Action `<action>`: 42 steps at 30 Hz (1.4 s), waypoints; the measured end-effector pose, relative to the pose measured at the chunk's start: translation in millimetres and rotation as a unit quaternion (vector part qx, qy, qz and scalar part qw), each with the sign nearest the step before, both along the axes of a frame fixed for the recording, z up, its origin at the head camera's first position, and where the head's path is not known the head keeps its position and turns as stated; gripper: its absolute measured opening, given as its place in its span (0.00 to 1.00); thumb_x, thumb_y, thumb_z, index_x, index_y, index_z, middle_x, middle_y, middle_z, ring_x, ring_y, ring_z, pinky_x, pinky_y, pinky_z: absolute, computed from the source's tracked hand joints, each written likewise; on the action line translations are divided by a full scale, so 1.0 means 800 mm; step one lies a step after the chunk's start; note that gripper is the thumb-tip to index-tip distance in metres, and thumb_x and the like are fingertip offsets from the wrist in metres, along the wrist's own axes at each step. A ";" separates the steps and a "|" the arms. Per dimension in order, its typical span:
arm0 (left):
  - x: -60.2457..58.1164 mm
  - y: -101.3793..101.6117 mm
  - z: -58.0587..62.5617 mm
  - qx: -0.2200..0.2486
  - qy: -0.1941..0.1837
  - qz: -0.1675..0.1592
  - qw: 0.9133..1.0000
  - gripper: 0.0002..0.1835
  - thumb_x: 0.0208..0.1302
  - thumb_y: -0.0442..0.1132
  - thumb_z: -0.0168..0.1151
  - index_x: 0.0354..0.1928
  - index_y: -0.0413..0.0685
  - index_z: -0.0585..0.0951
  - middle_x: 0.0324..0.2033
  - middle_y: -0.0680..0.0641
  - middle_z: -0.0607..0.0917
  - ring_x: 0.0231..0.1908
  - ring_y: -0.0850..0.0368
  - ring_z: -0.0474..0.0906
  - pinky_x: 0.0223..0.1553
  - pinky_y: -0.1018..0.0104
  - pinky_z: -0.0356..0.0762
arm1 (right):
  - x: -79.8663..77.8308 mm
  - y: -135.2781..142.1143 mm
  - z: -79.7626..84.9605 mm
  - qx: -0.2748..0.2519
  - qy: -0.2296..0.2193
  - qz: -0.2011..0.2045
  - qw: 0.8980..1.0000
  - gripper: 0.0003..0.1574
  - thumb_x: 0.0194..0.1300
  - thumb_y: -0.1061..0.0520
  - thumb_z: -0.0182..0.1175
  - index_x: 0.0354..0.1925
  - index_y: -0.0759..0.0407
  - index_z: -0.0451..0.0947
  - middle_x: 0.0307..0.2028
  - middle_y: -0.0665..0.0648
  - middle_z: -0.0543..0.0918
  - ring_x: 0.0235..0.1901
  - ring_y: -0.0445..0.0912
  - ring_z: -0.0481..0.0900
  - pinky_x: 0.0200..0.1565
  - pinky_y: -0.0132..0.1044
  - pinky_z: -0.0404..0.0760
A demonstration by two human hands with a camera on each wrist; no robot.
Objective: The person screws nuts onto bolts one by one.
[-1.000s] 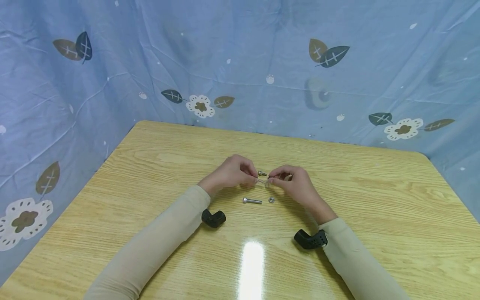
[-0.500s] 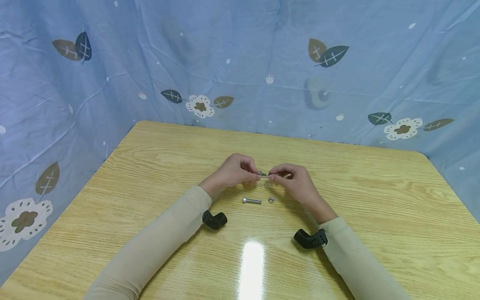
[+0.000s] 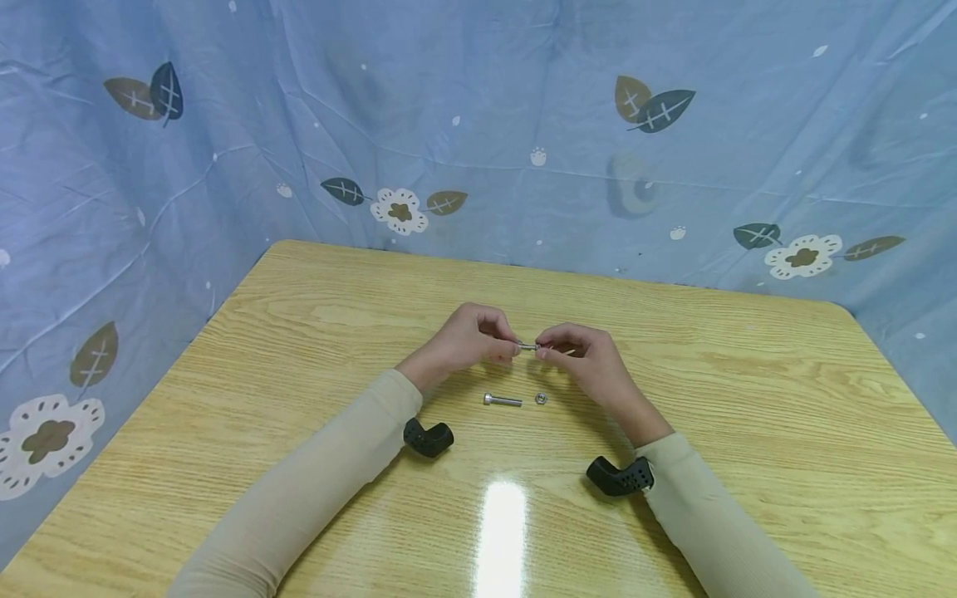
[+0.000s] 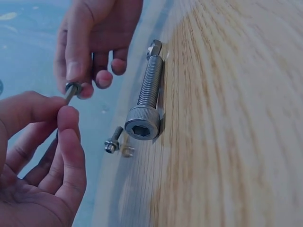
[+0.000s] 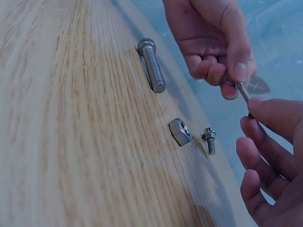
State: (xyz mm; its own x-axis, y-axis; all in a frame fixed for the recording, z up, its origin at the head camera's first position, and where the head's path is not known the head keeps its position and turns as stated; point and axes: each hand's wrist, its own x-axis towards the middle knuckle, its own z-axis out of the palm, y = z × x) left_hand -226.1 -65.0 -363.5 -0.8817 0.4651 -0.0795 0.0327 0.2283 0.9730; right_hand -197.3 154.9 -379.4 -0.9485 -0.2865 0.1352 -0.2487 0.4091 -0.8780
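My left hand [image 3: 473, 342] pinches a thin threaded bolt [image 5: 243, 92] between thumb and index finger, its shank pointing toward the right hand. Opposite it, my right hand [image 3: 586, 355] pinches a small nut [image 4: 73, 87] at the bolt's far end; fingertips cover much of it. Both hands are close together, raised over the table. A large socket-head bolt [image 3: 503, 400] lies on its side nearer to me, with a loose hex nut [image 3: 542, 399] to its right. Another small bolt [image 4: 113, 139], with a ring near its head, lies beyond these in the wrist views.
The wood-grain table [image 3: 336, 365] stretches out on both sides, with a bright light reflection [image 3: 501, 540] near the front. A blue patterned cloth [image 3: 478, 124] hangs behind it. Black wrist mounts [image 3: 429, 438] sit at both sleeves.
My hands have shifted slightly away from me, and the held bolt has swung level to meet the right fingertips. In the head view the small bolt behind is now hidden by them.
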 end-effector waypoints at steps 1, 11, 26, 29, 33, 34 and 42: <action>0.000 0.000 0.000 0.002 -0.002 0.000 1.000 0.03 0.60 0.34 0.68 0.29 0.45 0.83 0.31 0.45 0.86 0.35 0.40 0.83 0.39 0.56 0.83 | 0.000 0.000 0.000 -0.002 0.001 0.000 1.000 0.15 0.64 0.54 0.64 0.47 0.62 0.81 0.43 0.60 0.84 0.40 0.49 0.81 0.42 0.37 0.80; -0.001 0.001 -0.003 0.016 -0.028 -0.014 0.999 0.03 0.62 0.33 0.66 0.36 0.41 0.82 0.37 0.35 0.86 0.36 0.40 0.83 0.40 0.56 0.84 | 0.004 0.000 0.001 -0.011 0.001 -0.008 1.000 0.17 0.64 0.55 0.65 0.48 0.63 0.81 0.44 0.61 0.83 0.38 0.50 0.81 0.40 0.38 0.81; -0.003 0.003 -0.004 0.020 -0.019 -0.002 1.000 0.04 0.63 0.35 0.65 0.37 0.41 0.82 0.36 0.39 0.86 0.36 0.39 0.84 0.40 0.56 0.84 | 0.002 0.002 0.000 -0.015 0.003 -0.011 1.000 0.16 0.65 0.53 0.64 0.48 0.60 0.82 0.43 0.61 0.84 0.38 0.53 0.82 0.40 0.42 0.82; -0.003 0.003 -0.003 0.027 -0.023 -0.001 0.999 0.04 0.63 0.34 0.65 0.37 0.41 0.82 0.34 0.42 0.87 0.36 0.40 0.84 0.40 0.56 0.84 | 0.002 0.001 0.001 -0.011 0.006 -0.015 1.000 0.17 0.65 0.53 0.64 0.49 0.60 0.82 0.43 0.61 0.84 0.38 0.52 0.82 0.39 0.42 0.82; -0.002 0.003 -0.002 0.030 -0.018 -0.004 0.999 0.04 0.62 0.35 0.66 0.37 0.42 0.83 0.37 0.37 0.86 0.37 0.39 0.84 0.40 0.56 0.84 | 0.002 0.001 0.003 -0.011 0.007 -0.019 1.000 0.17 0.66 0.52 0.63 0.49 0.60 0.82 0.42 0.61 0.84 0.37 0.51 0.82 0.38 0.41 0.81; -0.001 0.003 -0.002 0.030 -0.014 -0.004 0.999 0.04 0.62 0.35 0.66 0.37 0.43 0.83 0.37 0.36 0.86 0.37 0.38 0.83 0.40 0.56 0.84 | 0.002 0.001 0.003 -0.012 0.007 -0.019 1.000 0.17 0.66 0.52 0.63 0.49 0.60 0.82 0.42 0.61 0.84 0.38 0.52 0.82 0.38 0.41 0.82; 0.000 0.003 -0.001 0.017 0.019 0.002 1.000 0.05 0.60 0.35 0.68 0.37 0.44 0.83 0.32 0.47 0.85 0.36 0.47 0.83 0.39 0.56 0.83 | 0.001 0.001 0.004 -0.026 -0.019 -0.008 0.999 0.18 0.70 0.49 0.58 0.45 0.62 0.83 0.37 0.63 0.84 0.38 0.55 0.82 0.41 0.42 0.83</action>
State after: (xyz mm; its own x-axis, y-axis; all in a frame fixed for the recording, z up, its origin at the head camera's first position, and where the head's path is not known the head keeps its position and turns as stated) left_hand -225.9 -63.0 -364.6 -0.8858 0.4632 -0.0292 0.0697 0.1950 0.9783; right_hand -196.6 155.3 -376.2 -0.9576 -0.2650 0.1130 -0.2085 0.3666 -0.9067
